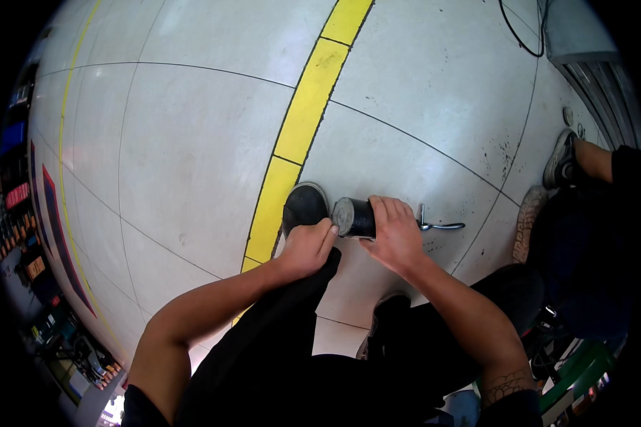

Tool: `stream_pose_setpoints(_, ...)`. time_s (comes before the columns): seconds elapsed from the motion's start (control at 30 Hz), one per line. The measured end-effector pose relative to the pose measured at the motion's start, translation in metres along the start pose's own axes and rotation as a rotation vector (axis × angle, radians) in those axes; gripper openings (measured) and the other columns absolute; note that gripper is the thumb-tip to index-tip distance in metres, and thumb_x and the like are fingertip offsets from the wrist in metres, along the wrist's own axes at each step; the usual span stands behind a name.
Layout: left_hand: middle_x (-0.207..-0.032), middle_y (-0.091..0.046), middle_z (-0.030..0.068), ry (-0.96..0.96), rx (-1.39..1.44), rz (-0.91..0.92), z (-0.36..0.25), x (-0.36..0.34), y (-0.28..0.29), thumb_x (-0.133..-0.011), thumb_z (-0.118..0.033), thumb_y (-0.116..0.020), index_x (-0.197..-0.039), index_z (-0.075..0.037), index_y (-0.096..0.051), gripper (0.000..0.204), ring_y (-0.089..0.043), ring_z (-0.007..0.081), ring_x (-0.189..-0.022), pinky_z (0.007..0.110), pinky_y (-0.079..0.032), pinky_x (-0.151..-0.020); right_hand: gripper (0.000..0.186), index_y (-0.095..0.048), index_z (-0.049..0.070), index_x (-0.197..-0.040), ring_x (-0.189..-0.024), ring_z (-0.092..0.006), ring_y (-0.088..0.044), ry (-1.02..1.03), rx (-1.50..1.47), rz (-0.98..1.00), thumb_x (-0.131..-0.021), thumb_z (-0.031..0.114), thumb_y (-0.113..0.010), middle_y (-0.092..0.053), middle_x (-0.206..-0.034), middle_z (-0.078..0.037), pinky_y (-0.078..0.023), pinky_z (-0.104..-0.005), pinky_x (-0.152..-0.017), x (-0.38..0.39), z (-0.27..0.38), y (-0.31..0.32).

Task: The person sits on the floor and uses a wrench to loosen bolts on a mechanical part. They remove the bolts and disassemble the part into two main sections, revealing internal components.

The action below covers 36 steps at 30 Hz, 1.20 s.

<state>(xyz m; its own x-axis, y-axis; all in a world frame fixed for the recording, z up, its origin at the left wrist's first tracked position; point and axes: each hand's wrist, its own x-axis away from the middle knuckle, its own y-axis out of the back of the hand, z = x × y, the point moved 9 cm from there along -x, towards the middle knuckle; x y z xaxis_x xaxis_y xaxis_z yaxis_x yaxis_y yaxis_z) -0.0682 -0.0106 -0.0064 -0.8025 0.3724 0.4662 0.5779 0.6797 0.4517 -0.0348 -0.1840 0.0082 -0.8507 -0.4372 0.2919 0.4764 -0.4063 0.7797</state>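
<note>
The right hand [395, 238] covers the middle of the dark cylindrical metal tool [355, 218], leaving only its round end and thin hooked rod showing; the seated person's torso at right is cut off; left-edge shelf items are too blurred to tell.

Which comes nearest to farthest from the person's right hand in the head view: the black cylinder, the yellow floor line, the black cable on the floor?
Measured from the right hand:
1. Black cylinder: held in that hand, its round end facing left.
2. Yellow floor line: to the left, just beyond the person's shoe.
3. Black cable: far off at the upper right, near the grey wall.
</note>
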Motion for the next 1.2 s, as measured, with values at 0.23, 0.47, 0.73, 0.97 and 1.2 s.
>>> stream_pose_setpoints(0.23,-0.084,-0.06,0.0222,-0.003,-0.075,-0.063,-0.008,-0.001,0.002,-0.114,-0.017,-0.058,-0.105,0.0,-0.059,0.02,-0.065,0.0433,-0.079,0.051,-0.053,-0.072,0.084,-0.057,0.001,-0.144,-0.125,-0.0335,-0.065,0.007,0.021,-0.014,-0.074,0.027,-0.097,-0.068,-0.131,-0.015,-0.048,-0.0477,-0.112,0.0,-0.004,0.001)
stream_pose_setpoints(0.47,-0.107,-0.059,0.0157,-0.348,-0.327,-0.098,-0.036,-0.005,0.023,-0.102,-0.016,-0.068,-0.11,-0.002,-0.061,0.018,-0.065,0.0361,-0.103,0.047,-0.056,-0.087,0.088,-0.056,0.0,-0.146,-0.125,-0.0362,-0.065,-0.059,-0.011,-0.001,-0.075,0.03,-0.098,-0.068,-0.132,-0.017,-0.049,-0.0487,-0.114,0.001,-0.008,0.005)
stream_pose_setpoints(0.73,-0.108,-0.06,0.0158,-0.523,-0.354,0.01,-0.037,-0.011,0.017,-0.101,-0.016,-0.07,-0.111,-0.003,-0.062,0.018,-0.066,0.0365,-0.102,0.048,-0.055,-0.089,0.089,-0.056,0.001,-0.146,-0.128,-0.0406,-0.065,-0.064,-0.061,-0.015,-0.073,0.025,-0.1,-0.068,-0.134,-0.02,-0.051,-0.0519,-0.11,0.002,-0.012,0.002)
stream_pose_setpoints(0.97,-0.087,-0.06,0.016,-0.442,-0.29,0.05,-0.027,-0.012,0.011,-0.109,-0.016,-0.063,-0.107,-0.003,-0.06,0.014,-0.065,0.0395,-0.086,0.05,-0.053,-0.079,0.088,-0.056,0.0,-0.146,-0.129,-0.0388,-0.064,-0.013,-0.036,-0.023,-0.072,0.023,-0.099,-0.068,-0.135,-0.019,-0.049,-0.0503,-0.114,0.003,-0.009,0.002)
stream_pose_setpoints(1.2,-0.068,-0.057,0.0208,0.037,0.185,-0.019,0.003,-0.004,-0.006,-0.117,-0.02,-0.053,-0.095,0.001,-0.06,0.031,-0.061,0.0463,-0.063,0.055,-0.049,-0.063,0.086,-0.057,0.0,-0.145,-0.131,-0.0381,-0.063,-0.007,-0.02,-0.004,-0.073,0.022,-0.098,-0.067,-0.136,-0.018,-0.048,-0.0505,-0.116,0.005,-0.009,-0.004)
